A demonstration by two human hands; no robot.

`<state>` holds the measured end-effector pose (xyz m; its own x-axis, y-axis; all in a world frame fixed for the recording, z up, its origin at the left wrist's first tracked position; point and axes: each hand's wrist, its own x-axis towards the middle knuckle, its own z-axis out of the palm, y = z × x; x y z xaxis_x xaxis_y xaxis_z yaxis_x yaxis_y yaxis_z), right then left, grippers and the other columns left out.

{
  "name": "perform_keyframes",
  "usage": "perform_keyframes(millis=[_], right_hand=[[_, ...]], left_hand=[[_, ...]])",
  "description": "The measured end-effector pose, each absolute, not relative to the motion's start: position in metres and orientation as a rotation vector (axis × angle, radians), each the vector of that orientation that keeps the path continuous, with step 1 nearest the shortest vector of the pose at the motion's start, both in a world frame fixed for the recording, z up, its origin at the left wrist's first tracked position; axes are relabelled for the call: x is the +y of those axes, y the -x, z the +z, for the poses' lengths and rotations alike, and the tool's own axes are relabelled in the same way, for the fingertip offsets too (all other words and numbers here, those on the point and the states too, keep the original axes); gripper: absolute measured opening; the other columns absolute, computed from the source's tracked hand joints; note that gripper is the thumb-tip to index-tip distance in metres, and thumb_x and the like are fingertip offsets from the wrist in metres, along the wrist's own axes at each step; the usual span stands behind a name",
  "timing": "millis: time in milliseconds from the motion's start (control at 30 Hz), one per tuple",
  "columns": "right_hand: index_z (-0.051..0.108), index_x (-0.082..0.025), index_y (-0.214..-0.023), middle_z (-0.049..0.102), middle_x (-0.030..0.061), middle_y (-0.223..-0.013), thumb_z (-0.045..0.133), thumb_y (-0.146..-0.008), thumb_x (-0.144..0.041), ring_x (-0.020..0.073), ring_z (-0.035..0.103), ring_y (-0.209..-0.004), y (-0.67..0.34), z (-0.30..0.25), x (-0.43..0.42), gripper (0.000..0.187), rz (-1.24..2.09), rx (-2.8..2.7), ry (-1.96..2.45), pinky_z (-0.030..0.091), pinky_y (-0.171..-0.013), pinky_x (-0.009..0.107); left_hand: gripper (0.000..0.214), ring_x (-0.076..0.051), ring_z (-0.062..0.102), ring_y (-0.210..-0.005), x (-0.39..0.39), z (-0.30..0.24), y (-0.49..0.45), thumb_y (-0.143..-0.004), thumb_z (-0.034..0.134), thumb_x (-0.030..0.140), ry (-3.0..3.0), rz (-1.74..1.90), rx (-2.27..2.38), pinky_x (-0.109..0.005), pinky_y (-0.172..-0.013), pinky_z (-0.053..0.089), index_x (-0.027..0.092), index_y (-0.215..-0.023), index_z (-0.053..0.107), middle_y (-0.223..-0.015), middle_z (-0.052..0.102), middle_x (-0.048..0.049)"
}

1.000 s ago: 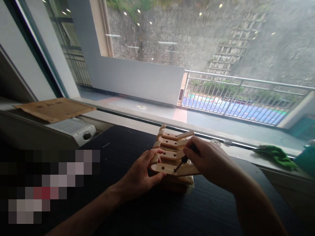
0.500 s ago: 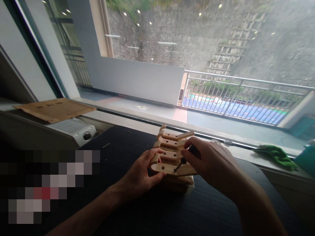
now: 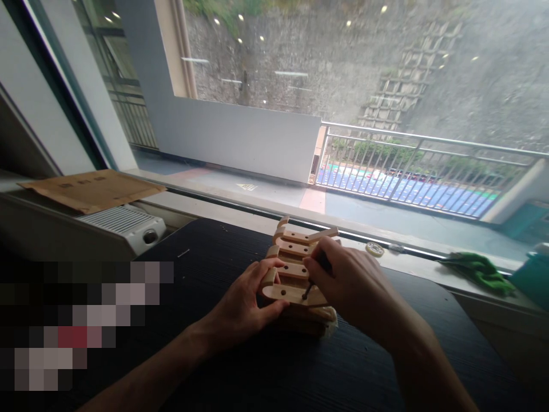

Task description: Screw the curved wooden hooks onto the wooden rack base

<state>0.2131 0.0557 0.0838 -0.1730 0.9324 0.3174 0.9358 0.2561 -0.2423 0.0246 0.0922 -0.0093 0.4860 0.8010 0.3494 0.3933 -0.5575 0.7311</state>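
A light wooden piece with several curved slats (image 3: pixel 293 293) rests in front of me, with dark round holes along the slats. My left hand (image 3: pixel 253 294) grips its near left end, thumb on the front edge and fingers over the curved end. My right hand (image 3: pixel 338 266) is closed around a screwdriver (image 3: pixel 309 288), whose handle is mostly hidden by the fingers. The dark shaft slants down, and its tip meets the right-hand hole of the nearest slat. Under the slats sits a block-like bundle (image 3: pixel 328 320) with what looks like clear wrapping.
The dark table (image 3: pixel 206 366) has small scraps on it. Along the window sill lie a tape roll (image 3: pixel 374 249) and a green cloth (image 3: pixel 478 272), near a teal container (image 3: pixel 534 280). At left a brown envelope (image 3: pixel 94 190) lies on a white vented unit (image 3: pixel 128 223).
My right hand and the screwdriver's upper end have shifted left, so the shaft stands more upright. The tape roll is now uncovered. My left hand keeps its hold.
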Motion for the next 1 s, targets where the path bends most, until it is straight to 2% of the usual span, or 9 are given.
perform_keyframes(millis=[300,467,667,800,1000], right_hand=[[0.051,-0.020,-0.073,0.060,0.0003,-0.062,0.042,-0.087,-0.039,0.0108,0.043,-0.050,-0.225,0.077,0.068,0.025,0.052,-1.982,1.768,0.021,-0.048,0.026],[0.054,-0.021,-0.073,0.058,-0.0020,-0.059,0.045,-0.086,-0.042,0.0105,0.042,-0.049,-0.231,0.082,0.062,0.026,0.050,-2.070,1.734,0.021,-0.048,0.026],[0.057,-0.027,-0.083,0.056,-0.0059,-0.063,0.046,-0.088,-0.036,0.0101,0.044,-0.056,-0.230,0.093,0.045,0.015,0.208,-2.211,1.576,0.023,-0.050,0.024],[0.054,-0.025,-0.081,0.056,-0.0058,-0.065,0.047,-0.087,-0.029,0.0097,0.044,-0.057,-0.223,0.093,0.042,0.010,0.185,-2.274,1.542,0.022,-0.052,0.024],[0.049,-0.021,-0.079,0.055,-0.0035,-0.063,0.042,-0.089,-0.030,0.0101,0.045,-0.055,-0.217,0.091,0.046,0.016,0.122,-2.230,1.642,0.020,-0.051,0.026]], left_hand=[[0.053,-0.022,0.055,-0.104,0.091,-0.009,-0.025,-0.077,0.064,0.019,-2.134,0.932,0.985,-0.039,-0.093,0.045,0.027,-0.123,0.040,-0.112,0.054,-0.0044],[0.052,-0.022,0.054,-0.104,0.091,-0.008,-0.024,-0.077,0.065,0.020,-2.153,0.938,0.995,-0.038,-0.093,0.045,0.026,-0.123,0.041,-0.113,0.054,-0.0043],[0.053,-0.022,0.056,-0.103,0.090,-0.007,-0.024,-0.077,0.065,0.020,-2.111,0.916,0.994,-0.037,-0.093,0.046,0.026,-0.124,0.040,-0.112,0.055,-0.0039],[0.054,-0.020,0.055,-0.105,0.091,-0.008,-0.026,-0.077,0.065,0.020,-2.093,0.939,0.965,-0.034,-0.091,0.048,0.027,-0.125,0.040,-0.117,0.052,-0.0039],[0.053,-0.021,0.056,-0.104,0.091,-0.009,-0.026,-0.076,0.066,0.021,-2.101,0.958,0.977,-0.035,-0.092,0.047,0.026,-0.124,0.042,-0.113,0.055,-0.0040]])
